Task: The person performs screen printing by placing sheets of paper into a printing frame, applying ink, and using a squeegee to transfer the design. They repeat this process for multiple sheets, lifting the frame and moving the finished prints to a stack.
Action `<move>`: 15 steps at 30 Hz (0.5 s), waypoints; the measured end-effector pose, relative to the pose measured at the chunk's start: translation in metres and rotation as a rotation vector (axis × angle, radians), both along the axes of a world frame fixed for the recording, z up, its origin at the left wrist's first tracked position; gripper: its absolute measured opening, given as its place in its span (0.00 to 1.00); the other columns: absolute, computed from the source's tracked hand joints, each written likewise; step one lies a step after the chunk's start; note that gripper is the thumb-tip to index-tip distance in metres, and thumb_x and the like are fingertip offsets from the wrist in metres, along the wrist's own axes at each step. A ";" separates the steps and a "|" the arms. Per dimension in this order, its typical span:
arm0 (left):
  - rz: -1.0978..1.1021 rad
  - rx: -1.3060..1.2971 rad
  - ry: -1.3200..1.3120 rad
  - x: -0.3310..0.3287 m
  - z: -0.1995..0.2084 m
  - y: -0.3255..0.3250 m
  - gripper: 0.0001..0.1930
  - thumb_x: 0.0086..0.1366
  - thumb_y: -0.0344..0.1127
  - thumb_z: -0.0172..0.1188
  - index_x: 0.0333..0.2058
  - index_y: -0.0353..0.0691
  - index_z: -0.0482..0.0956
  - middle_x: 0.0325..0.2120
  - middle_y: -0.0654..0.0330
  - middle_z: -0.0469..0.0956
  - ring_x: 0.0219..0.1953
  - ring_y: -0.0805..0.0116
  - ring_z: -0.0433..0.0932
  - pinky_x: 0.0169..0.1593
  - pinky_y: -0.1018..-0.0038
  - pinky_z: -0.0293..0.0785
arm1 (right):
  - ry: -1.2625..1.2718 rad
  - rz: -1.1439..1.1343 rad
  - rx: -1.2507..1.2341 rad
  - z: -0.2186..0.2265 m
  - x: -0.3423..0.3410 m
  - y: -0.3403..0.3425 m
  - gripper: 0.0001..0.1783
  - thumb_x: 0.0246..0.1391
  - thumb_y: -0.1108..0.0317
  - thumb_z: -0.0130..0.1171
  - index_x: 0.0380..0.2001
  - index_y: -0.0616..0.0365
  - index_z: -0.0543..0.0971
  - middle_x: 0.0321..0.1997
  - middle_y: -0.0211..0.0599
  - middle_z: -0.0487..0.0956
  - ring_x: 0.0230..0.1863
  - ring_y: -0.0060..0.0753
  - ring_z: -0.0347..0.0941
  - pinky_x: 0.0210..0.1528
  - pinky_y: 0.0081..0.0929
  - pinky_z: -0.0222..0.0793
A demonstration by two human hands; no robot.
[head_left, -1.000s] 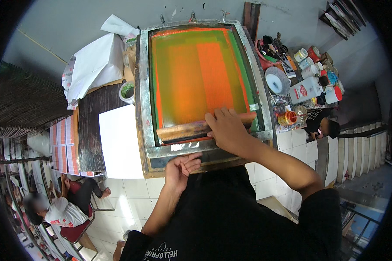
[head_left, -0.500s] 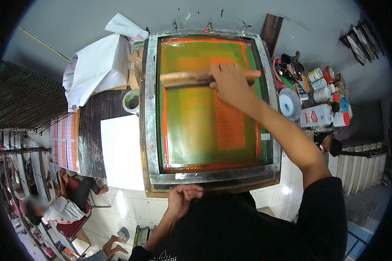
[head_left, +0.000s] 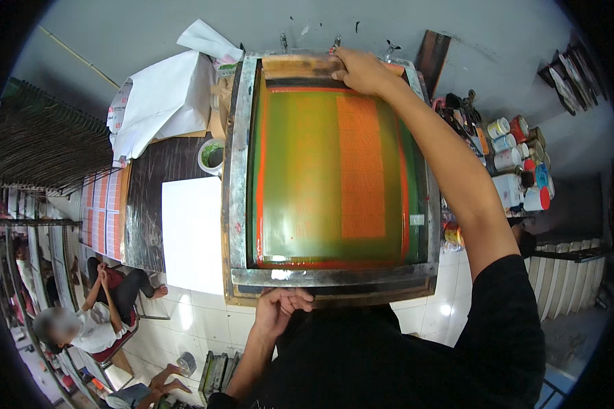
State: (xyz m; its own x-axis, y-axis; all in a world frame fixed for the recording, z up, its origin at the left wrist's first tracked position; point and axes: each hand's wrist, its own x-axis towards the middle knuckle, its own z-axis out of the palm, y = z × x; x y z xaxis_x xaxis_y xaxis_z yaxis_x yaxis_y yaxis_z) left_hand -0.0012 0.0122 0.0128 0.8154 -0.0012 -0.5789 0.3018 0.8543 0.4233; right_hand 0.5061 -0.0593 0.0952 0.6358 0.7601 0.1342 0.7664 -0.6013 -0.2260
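Right hand (head_left: 363, 70) is closed over the wooden squeegee (head_left: 300, 67), fingers wrapped across the right end of its handle. The squeegee lies crosswise at the far end of the printing screen (head_left: 334, 170), against the far rail of the metal frame (head_left: 237, 177), with a dark band of ink just in front of its blade. The right arm extends the full length of the screen to reach it.

Left hand (head_left: 280, 308) grips the near edge of the frame, fingers curled up over the near rail, thumb side toward the body.

The screen mesh shows green, bordered in orange-red along both sides and the near end. A tall orange rectangular panel (head_left: 361, 163) sits right of centre in the mesh. The frame lies flat on the work surface.

Left of the frame: a blank white sheet (head_left: 192, 232) on a dark board (head_left: 143, 204), a small cup of green ink (head_left: 211, 155) just beside the frame's far-left corner, and crumpled white paper (head_left: 164, 102) beyond it. Printed sheets (head_left: 102, 215) lie at the board's left edge.

Right of the frame: a cluster of ink jars and bottles (head_left: 518, 163).

Lower left: other persons are seated on the tiled floor (head_left: 205, 320), well apart from the work.
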 end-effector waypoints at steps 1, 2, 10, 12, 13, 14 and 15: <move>-0.006 -0.035 -0.062 -0.002 -0.001 0.002 0.16 0.65 0.30 0.47 0.34 0.21 0.81 0.32 0.38 0.83 0.30 0.50 0.83 0.42 0.60 0.81 | -0.043 0.023 0.061 0.006 -0.009 -0.006 0.20 0.59 0.60 0.63 0.47 0.62 0.72 0.49 0.53 0.79 0.54 0.59 0.73 0.55 0.51 0.66; -0.016 -0.074 -0.120 -0.004 -0.004 0.004 0.16 0.65 0.30 0.47 0.35 0.22 0.81 0.31 0.39 0.83 0.30 0.50 0.83 0.41 0.60 0.80 | -0.083 0.041 0.119 0.020 -0.024 -0.014 0.20 0.60 0.60 0.62 0.47 0.62 0.72 0.48 0.53 0.79 0.53 0.59 0.74 0.54 0.51 0.67; -0.219 -0.268 -0.941 0.058 0.103 0.028 0.37 0.68 0.38 0.45 0.64 0.09 0.48 0.26 0.40 0.81 0.25 0.53 0.82 0.38 0.60 0.77 | -0.149 0.160 0.372 0.186 -0.213 -0.098 0.12 0.61 0.66 0.55 0.37 0.66 0.72 0.30 0.56 0.76 0.35 0.58 0.74 0.43 0.43 0.70; -0.244 -0.124 -1.035 0.077 0.139 0.039 0.40 0.70 0.40 0.45 0.65 0.09 0.41 0.26 0.43 0.82 0.24 0.54 0.82 0.39 0.61 0.79 | -0.149 0.135 0.431 0.205 -0.244 -0.103 0.12 0.61 0.65 0.56 0.36 0.65 0.71 0.28 0.54 0.74 0.32 0.57 0.73 0.41 0.43 0.69; -0.239 -0.122 -1.066 0.087 0.157 0.043 0.41 0.71 0.41 0.45 0.65 0.09 0.38 0.28 0.43 0.82 0.25 0.54 0.82 0.39 0.61 0.80 | -0.202 0.085 0.428 0.217 -0.260 -0.102 0.12 0.61 0.65 0.56 0.36 0.65 0.71 0.28 0.54 0.74 0.32 0.57 0.72 0.41 0.43 0.68; -0.252 -0.135 -1.099 0.101 0.174 0.044 0.42 0.72 0.42 0.45 0.66 0.10 0.35 0.30 0.43 0.82 0.25 0.55 0.83 0.39 0.61 0.80 | -0.167 0.012 0.426 0.232 -0.263 -0.104 0.12 0.61 0.65 0.57 0.36 0.65 0.72 0.30 0.55 0.75 0.33 0.58 0.73 0.41 0.43 0.68; -0.232 -0.155 -1.105 0.114 0.190 0.042 0.42 0.72 0.42 0.45 0.66 0.09 0.35 0.31 0.43 0.82 0.25 0.56 0.83 0.39 0.61 0.81 | -0.131 -0.061 0.426 0.248 -0.266 -0.105 0.13 0.61 0.65 0.57 0.36 0.66 0.72 0.31 0.56 0.76 0.34 0.58 0.74 0.42 0.43 0.68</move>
